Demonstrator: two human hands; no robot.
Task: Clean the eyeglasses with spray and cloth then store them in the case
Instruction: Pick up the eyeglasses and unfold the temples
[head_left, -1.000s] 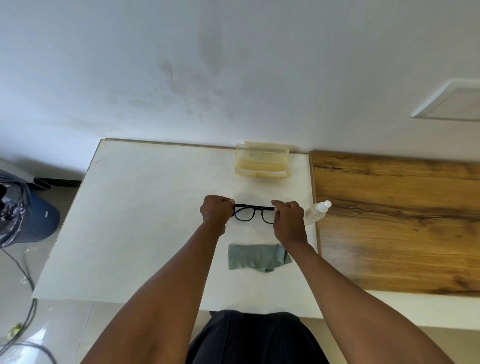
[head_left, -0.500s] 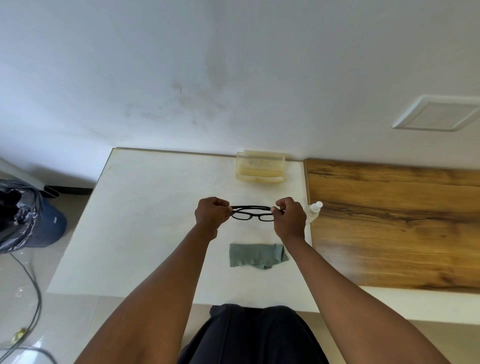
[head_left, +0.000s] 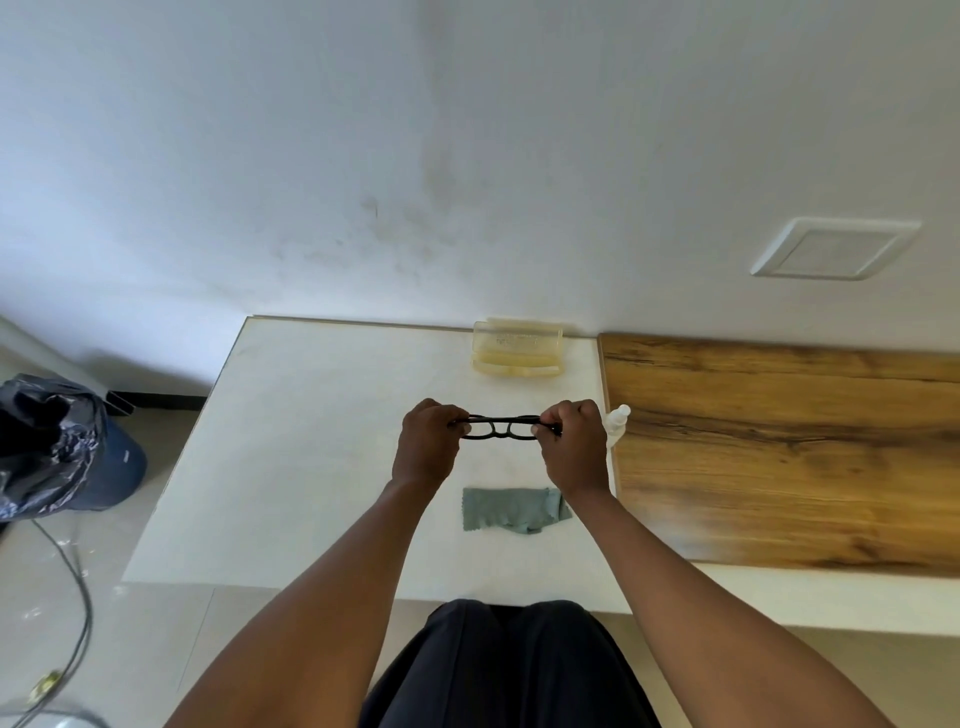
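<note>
Black-framed eyeglasses (head_left: 501, 427) are held above the white table (head_left: 311, 441), one end in each hand. My left hand (head_left: 427, 444) grips the left end and my right hand (head_left: 574, 447) grips the right end. A grey-green cleaning cloth (head_left: 511, 509) lies flat on the table just below my hands. The small clear spray bottle (head_left: 617, 422) lies behind my right hand, mostly hidden by it. A translucent yellowish glasses case (head_left: 517, 347) stands open at the table's far edge against the wall.
A wooden board (head_left: 779, 452) adjoins the white table on the right. On the floor at left sit a blue bin with a black bag (head_left: 57, 447) and a grey cable (head_left: 78, 597). A white wall stands behind the table.
Both hands have lifted the eyeglasses slightly and tilted them flatter, so the lenses look thinner. The camera view has tipped upward. Cloth, bottle and case have stayed in place.
</note>
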